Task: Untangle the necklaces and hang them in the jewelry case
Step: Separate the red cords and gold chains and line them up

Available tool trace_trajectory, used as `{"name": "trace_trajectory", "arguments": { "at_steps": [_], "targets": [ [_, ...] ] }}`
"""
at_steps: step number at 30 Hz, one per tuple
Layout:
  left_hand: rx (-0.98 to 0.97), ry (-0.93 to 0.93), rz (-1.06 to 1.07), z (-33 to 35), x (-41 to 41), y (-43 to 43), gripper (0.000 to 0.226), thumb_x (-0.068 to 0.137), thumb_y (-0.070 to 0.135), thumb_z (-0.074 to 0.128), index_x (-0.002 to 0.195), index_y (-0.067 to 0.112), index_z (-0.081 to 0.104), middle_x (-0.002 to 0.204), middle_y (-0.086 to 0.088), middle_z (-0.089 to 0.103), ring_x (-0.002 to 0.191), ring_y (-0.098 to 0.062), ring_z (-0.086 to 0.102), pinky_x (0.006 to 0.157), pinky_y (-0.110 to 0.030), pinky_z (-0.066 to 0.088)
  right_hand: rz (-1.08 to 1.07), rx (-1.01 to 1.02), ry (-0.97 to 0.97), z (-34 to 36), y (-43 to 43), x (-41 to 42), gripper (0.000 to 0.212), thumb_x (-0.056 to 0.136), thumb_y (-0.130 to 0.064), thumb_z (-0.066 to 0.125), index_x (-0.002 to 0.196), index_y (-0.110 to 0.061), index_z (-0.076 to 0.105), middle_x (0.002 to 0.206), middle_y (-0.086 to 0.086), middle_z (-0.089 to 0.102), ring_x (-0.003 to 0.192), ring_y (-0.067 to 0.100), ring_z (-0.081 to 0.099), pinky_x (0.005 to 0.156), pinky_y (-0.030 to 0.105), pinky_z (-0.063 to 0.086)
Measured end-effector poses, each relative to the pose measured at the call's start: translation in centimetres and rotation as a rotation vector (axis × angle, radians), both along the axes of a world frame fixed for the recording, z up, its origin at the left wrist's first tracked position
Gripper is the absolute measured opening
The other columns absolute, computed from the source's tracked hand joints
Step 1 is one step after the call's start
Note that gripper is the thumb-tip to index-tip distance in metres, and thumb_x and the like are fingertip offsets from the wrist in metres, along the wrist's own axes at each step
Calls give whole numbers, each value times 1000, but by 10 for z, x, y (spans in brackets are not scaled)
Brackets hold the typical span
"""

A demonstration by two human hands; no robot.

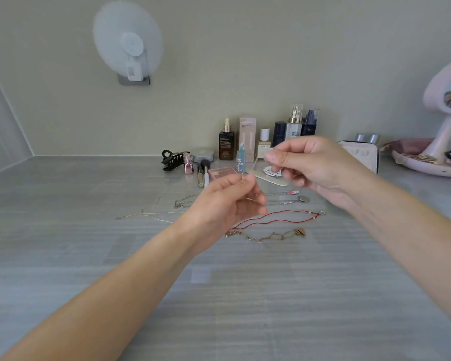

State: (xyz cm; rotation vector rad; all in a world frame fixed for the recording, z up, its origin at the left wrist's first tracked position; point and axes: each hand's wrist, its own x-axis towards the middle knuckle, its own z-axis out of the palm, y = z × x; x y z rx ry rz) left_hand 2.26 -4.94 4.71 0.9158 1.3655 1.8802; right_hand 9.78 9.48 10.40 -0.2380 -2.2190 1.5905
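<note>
My left hand (pixel 227 201) and my right hand (pixel 315 166) are raised above the grey table, each pinching an end of a very thin pale chain (pixel 256 162) that runs between them. Below them several necklaces lie on the table: a red cord necklace (pixel 279 217), a gold chain with a heart pendant (pixel 276 235), a silver chain with a round pendant (pixel 303 198) and a thin silver chain (pixel 143 214) at the left. The white jewelry case (pixel 362 155) stands shut behind my right hand, partly hidden by it.
Cosmetic bottles (pixel 271 136), a black hair clip (pixel 172 158), brushes, a compact and a nail file (pixel 266 177) crowd the back of the table (pixel 219 295). A pink mirror on a tray (pixel 443 152) stands at the far right. A white fan (pixel 128 45) hangs on the wall.
</note>
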Motion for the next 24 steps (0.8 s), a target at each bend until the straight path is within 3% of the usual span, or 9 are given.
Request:
{"name": "trace_trajectory", "arguments": {
  "at_steps": [5,9,15,19,24],
  "targets": [
    [-26,-74,-32,0,-12,-4,31,92,23,44,65,16,56,57,2,58,45,-9,49,58,-25,51,-77,-280,18,-5,15,11,5,81,-12,64,77,-10,64,47,-6,59,38,4,44,35,14,27],
    [-123,-62,6,-2,-18,-6,31,94,23,44,67,13,55,55,2,57,41,-6,46,47,-20,48,-160,-331,-9,-20,33,24,8,79,-18,65,73,-13,65,48,-7,56,39,4,42,34,14,27],
    [-263,28,43,4,-25,-12,27,93,22,46,70,12,56,55,2,60,41,-6,44,43,-18,44,-280,-380,-28,-43,56,46,15,83,-22,62,70,-14,65,48,-7,54,38,3,42,34,12,27],
    [-472,112,8,7,-33,-20,23,91,19,51,72,11,60,59,2,63,41,-4,44,41,-16,43,-336,-318,-101,-58,63,57,15,84,-21,61,72,-13,66,54,-4,54,39,4,42,33,14,27],
    [-775,193,-20,1,-40,-24,21,89,21,55,70,13,60,55,2,63,37,-4,41,38,-15,39,-365,-71,-264,-79,59,68,17,85,-15,61,70,-9,66,60,2,55,49,11,44,35,15,29]
  ]
}}
